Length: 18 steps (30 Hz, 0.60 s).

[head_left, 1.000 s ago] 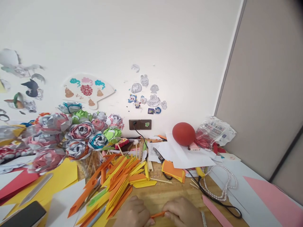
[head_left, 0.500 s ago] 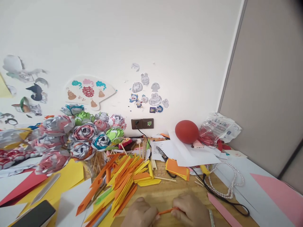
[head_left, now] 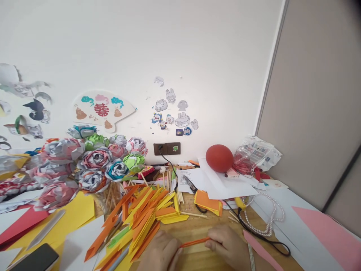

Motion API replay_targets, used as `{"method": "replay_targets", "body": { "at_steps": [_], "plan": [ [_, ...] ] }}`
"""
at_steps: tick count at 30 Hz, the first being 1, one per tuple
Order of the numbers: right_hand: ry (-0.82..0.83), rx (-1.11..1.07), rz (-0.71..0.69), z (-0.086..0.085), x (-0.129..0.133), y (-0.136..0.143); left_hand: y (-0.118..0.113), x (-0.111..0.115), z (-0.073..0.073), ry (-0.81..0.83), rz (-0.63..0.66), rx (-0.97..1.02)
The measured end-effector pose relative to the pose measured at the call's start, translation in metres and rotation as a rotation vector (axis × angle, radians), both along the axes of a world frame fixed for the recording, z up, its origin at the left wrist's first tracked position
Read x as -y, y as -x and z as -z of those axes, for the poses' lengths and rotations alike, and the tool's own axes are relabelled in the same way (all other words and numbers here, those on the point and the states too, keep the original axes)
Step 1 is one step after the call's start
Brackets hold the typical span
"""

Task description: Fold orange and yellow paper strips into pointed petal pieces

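Note:
A thin folded strip of orange paper point(head_left: 195, 242) stretches between my two hands, low over the wooden table. Its left end is pinched in the fingers of my left hand point(head_left: 162, 251). My right hand point(head_left: 225, 244), with a beaded band at the wrist, grips the other end between thumb and fingers. Just left of my left hand lies a heap of folded orange and yellow paper strips point(head_left: 143, 214). Beyond my hands, a small stack of orange and yellow paper rectangles point(head_left: 208, 201) partly covers black-handled scissors point(head_left: 190, 183).
Paper flowers point(head_left: 97, 160) crowd the back left. A red balloon point(head_left: 219, 158) rests on white sheets at the back. On the right are a pearl string point(head_left: 272, 226), a black cord and a pink strip point(head_left: 259, 248). A dark phone-like object point(head_left: 38, 259) lies front left.
My left hand has shifted a little left, and more of the orange strip shows between my hands. The whole view has moved slightly.

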State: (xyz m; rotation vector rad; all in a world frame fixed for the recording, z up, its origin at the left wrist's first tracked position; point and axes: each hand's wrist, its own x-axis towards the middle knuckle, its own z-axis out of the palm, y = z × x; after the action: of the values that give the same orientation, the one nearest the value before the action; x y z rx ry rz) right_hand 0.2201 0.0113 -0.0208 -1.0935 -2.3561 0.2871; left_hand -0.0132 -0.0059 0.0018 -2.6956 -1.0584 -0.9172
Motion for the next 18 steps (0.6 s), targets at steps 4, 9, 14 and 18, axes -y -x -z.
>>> {"method": "replay_targets", "body": {
  "at_steps": [4, 9, 14, 18],
  "plan": [
    [0.042, -0.024, -0.026, 0.003, -0.002, 0.0, 0.0, -0.001, -0.005, -0.054, 0.01, 0.044],
    [0.142, -0.068, 0.0, -0.001, 0.0, -0.002, -0.001, -0.004, -0.006, -0.051, -0.003, 0.069],
    [0.154, -0.096, 0.004, -0.007, 0.005, -0.001, -0.001, -0.003, -0.008, 0.027, -0.012, 0.09],
    [0.171, -0.137, 0.006, -0.007, 0.004, -0.001, -0.001, -0.004, -0.007, 0.047, -0.02, 0.111]
  ]
}}
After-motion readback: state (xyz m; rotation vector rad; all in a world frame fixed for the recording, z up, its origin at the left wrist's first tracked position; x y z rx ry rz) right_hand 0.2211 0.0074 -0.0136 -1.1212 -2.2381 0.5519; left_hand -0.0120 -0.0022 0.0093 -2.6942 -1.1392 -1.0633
